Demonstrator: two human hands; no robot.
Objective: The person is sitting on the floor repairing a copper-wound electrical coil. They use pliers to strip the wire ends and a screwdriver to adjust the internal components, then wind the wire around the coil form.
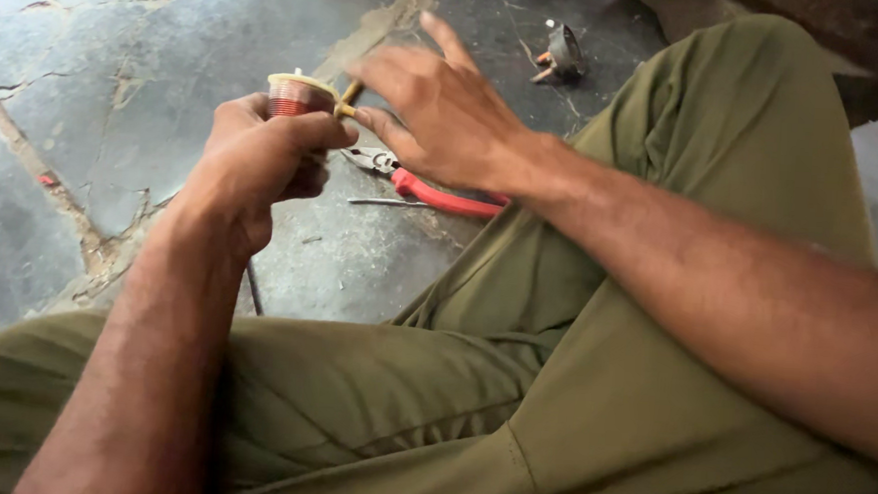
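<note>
Down over our lap, we hold a small round coil of red-brown copper wire with a pale yellow rim (299, 94) in our left hand (258, 162). Our left fingers are curled tight around the coil, and our thumb lies across the front of it. Only the top part of the coil peeks out above our fist.

Our right hand (446, 112) is just beside the coil, on its right. The thumb and first finger of this hand pinch a thin yellowish stick-like piece (348, 100) that touches the side of the coil. We cannot tell what this little piece is. The other right fingers are spread out and loose, with one pointing up and away.

Under our right hand, on the dark grey cracked stone floor (117, 80), lie pliers with red handles and grey metal jaws (417, 186). They rest flat, near our knee, and neither hand touches them. A thin grey metal pin (376, 203) lies just beside the pliers.

Farther off on the floor, well apart from our hands, sits a small dark grey metal part with orange bits (562, 53).

Our legs in olive green cloth trousers (552, 383) fill the lower part of the view.
</note>
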